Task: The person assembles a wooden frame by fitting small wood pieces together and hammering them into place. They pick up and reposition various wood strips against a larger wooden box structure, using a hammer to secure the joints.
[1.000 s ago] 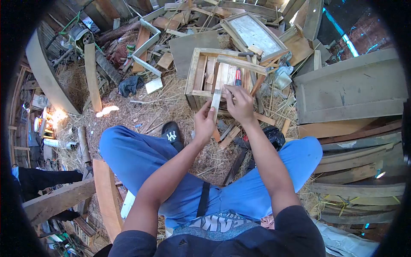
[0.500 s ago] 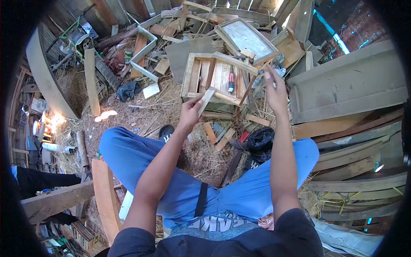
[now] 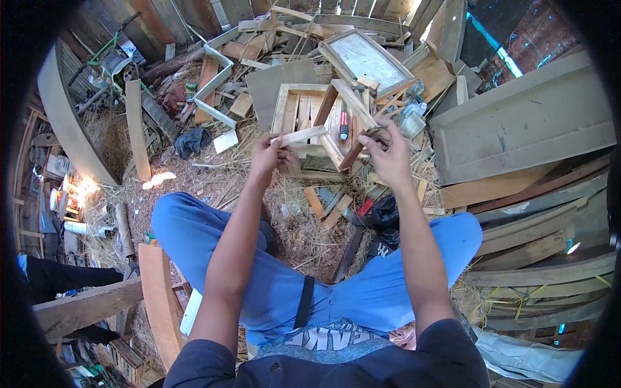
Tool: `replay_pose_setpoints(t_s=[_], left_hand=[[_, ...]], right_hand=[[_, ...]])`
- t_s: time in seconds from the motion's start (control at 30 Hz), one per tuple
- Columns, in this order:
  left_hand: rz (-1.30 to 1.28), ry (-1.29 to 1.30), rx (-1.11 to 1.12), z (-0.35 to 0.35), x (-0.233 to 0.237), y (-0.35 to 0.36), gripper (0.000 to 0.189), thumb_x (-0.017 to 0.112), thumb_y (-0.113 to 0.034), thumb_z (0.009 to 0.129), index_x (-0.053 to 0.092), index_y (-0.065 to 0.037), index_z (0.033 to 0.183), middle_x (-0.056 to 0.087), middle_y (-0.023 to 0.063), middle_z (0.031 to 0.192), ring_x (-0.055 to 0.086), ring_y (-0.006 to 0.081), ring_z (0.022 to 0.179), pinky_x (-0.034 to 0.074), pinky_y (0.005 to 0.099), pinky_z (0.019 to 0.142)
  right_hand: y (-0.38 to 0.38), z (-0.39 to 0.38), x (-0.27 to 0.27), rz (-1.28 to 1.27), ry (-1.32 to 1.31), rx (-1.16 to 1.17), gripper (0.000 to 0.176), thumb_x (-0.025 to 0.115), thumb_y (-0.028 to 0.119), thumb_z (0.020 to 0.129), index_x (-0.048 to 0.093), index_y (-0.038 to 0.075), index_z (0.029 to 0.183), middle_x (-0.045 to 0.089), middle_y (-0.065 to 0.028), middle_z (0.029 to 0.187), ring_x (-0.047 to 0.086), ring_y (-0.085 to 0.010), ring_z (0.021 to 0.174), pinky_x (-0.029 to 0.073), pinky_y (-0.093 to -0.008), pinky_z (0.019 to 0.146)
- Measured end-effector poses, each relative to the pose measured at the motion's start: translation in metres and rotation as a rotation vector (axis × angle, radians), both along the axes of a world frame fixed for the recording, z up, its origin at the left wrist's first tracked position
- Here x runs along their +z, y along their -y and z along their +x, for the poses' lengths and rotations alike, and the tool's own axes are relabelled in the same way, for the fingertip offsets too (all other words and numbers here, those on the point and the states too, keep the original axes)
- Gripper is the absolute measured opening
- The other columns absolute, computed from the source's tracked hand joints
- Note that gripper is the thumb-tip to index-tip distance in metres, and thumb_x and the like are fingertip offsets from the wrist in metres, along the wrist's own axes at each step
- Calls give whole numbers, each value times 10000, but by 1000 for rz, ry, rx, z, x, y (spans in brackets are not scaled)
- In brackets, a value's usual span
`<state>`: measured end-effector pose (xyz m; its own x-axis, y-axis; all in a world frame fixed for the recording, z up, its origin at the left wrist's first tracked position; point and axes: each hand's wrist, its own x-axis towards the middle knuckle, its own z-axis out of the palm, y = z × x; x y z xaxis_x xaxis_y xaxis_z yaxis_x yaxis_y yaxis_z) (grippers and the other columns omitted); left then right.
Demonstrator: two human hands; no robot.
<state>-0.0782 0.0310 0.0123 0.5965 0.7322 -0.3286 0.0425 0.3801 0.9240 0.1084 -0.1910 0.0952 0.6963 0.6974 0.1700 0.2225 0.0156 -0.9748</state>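
In my left hand (image 3: 266,157) is a pale wooden strip (image 3: 304,135), pinched near its left end. The strip's far end overlaps the left side of a small wooden frame (image 3: 353,103). My right hand (image 3: 388,154) grips that frame at its right corner, thumb and fingers closed round the dark side piece. The frame is tilted above a shallow slatted wooden box (image 3: 280,116). Inside the frame's outline, a red-and-black handled tool (image 3: 343,126) lies on the slats.
Behind the box lie a framed pale panel (image 3: 369,61) and piled wood scraps. Offcuts (image 3: 314,202) and a black plastic bag (image 3: 386,212) lie on the straw-strewn ground before me. A large board (image 3: 517,123) stands at right; stacked planks (image 3: 537,239) lie below it.
My right hand has moved down and left and closed on the frame, which is now raised and tilted. My left hand has shifted left, turning the strip nearly level.
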Motion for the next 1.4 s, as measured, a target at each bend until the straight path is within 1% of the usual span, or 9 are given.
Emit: replay_pose_setpoints(t_s=[0.03, 0.37, 0.53, 0.63, 0.77, 1.0, 1.17, 1.33, 1.4], left_hand=[[16, -6, -29, -2, 4, -3, 349, 555, -169, 1039, 542, 2, 1343, 672, 139, 997, 670, 193, 663, 565, 298, 576], [84, -55, 46, 4, -15, -5, 635, 595, -157, 1017, 281, -35, 1556, 645, 191, 1158, 701, 220, 762, 602, 346, 629], [598, -187, 76, 3, -13, -26, 442, 615, -257, 1012, 586, 3, 1369, 705, 157, 1085, 696, 203, 888, 557, 321, 774], [482, -153, 59, -3, 49, -14, 389, 617, -294, 1025, 674, 22, 1244, 718, 84, 1037, 642, 115, 859, 518, 281, 774], [491, -5, -156, -7, 95, -3, 420, 650, -326, 1005, 688, 8, 1257, 725, 50, 997, 626, 90, 847, 508, 255, 765], [582, 11, -449, 2, 116, 30, 456, 761, -152, 915, 653, -39, 1343, 704, 41, 1008, 641, 96, 839, 524, 258, 769], [753, -22, -411, 6, 115, 45, 606, 867, -219, 791, 655, -67, 1338, 738, 126, 941, 711, 155, 793, 573, 327, 731], [881, -115, -371, 3, 116, 40, 574, 819, -175, 833, 635, -57, 1364, 733, 124, 970, 693, 152, 827, 571, 317, 758], [898, -157, -376, 1, 115, 35, 562, 791, -135, 863, 615, -41, 1388, 731, 106, 1020, 675, 132, 870, 568, 303, 774]], right_hand=[[-2, -6, -1, 52, -9, 33, 405, 748, 45, 905, 520, -17, 1234, 719, -154, 1104, 691, -196, 968, 541, -320, 861], [-5, -44, -10, -7, 178, -23, 421, 803, 70, 862, 541, -18, 1181, 735, -170, 1071, 715, -199, 979, 551, -331, 834], [-7, -62, 5, -135, 258, -3, 360, 851, 117, 823, 600, -9, 1048, 743, -148, 945, 744, -239, 870, 572, -358, 743], [-12, -69, -8, -66, 382, -54, 369, 873, 162, 797, 609, -9, 989, 718, -162, 858, 735, -275, 782, 551, -373, 668], [-19, -72, -25, -77, 416, -84, 265, 837, 100, 828, 650, -24, 969, 734, -130, 850, 714, -172, 757, 547, -326, 678], [-26, -81, -13, 42, 448, -34, 241, 760, 31, 856, 657, -17, 1069, 707, -178, 968, 717, -318, 881, 551, -390, 756], [-26, -80, -15, 43, 458, -19, 265, 711, -8, 862, 652, -2, 1120, 697, -182, 1024, 708, -354, 921, 554, -409, 764], [-24, -66, -12, 23, 490, 155, 232, 678, 40, 898, 671, -3, 1126, 703, -181, 1040, 708, -351, 914, 555, -408, 767], [-25, -52, -20, 24, 425, 40, 223, 682, 49, 896, 689, -3, 1113, 714, -175, 1001, 700, -345, 896, 544, -390, 795]])
